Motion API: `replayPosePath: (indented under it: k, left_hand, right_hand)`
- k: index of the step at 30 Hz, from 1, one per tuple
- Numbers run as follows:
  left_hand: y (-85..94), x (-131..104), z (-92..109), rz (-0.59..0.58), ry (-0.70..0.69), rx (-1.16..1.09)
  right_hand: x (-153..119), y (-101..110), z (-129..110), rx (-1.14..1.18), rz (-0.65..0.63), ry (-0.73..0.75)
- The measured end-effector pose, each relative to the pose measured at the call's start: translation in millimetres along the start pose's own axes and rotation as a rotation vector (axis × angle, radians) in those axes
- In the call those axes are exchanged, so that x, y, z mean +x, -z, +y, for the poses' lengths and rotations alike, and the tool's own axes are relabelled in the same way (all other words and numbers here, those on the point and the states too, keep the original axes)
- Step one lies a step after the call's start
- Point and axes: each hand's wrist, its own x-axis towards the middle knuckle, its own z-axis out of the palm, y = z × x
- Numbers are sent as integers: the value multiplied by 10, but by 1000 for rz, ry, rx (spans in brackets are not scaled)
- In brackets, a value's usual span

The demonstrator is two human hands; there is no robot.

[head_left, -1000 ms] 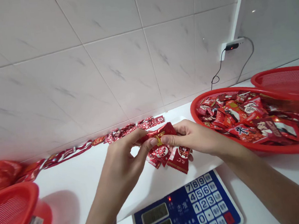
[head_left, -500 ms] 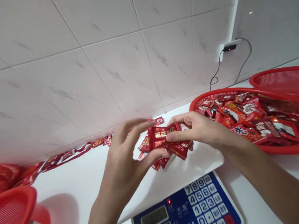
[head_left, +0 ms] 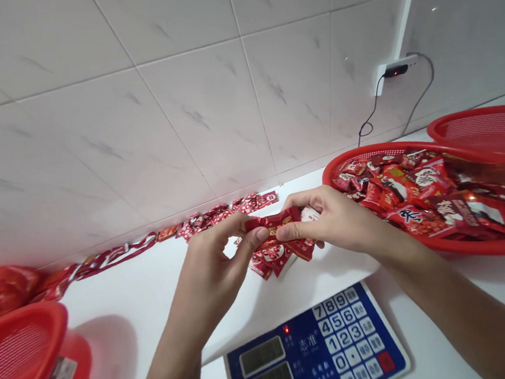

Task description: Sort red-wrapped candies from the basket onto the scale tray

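Between both hands is a red candy packet [head_left: 277, 219] with gold print, held above the white pan [head_left: 228, 311] of a digital scale [head_left: 312, 350]. My left hand [head_left: 218, 258] pinches its left end between thumb and fingers. My right hand [head_left: 327, 218] grips its right side, thumb on top, and also holds one or more other packets, partly hidden under the fingers. Below the hands, several red and white candy packets [head_left: 270, 259] lie on the pan, partly covered by the hands.
A red basket [head_left: 419, 251] full of packaged snacks stands at right, with another red basket [head_left: 478, 117] behind it. At left are a red basket [head_left: 31, 354] and a red plastic bag [head_left: 3, 291]. Along the tiled wall lies a row of red packets [head_left: 210, 216]. A charger [head_left: 395, 72] sits in a socket.
My left hand's fingers have closed from a spread pose onto the left end of the packet. The packet has tipped, so its printed face shows less. The view has shifted slightly.
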Motion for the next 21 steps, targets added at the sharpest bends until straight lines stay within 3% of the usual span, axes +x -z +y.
replayPosePath:
  k: [12, 19, 21]
  left_hand:
    - [37, 40, -22, -6, 30, 95]
    - [108, 77, -106, 156, 160, 291]
    - [85, 87, -123, 127, 187, 318]
  right_hand:
    - [24, 12, 27, -75, -21, -31]
    - [-11, 105, -56, -187, 246, -114]
    - [-17, 114, -76, -170, 285, -121]
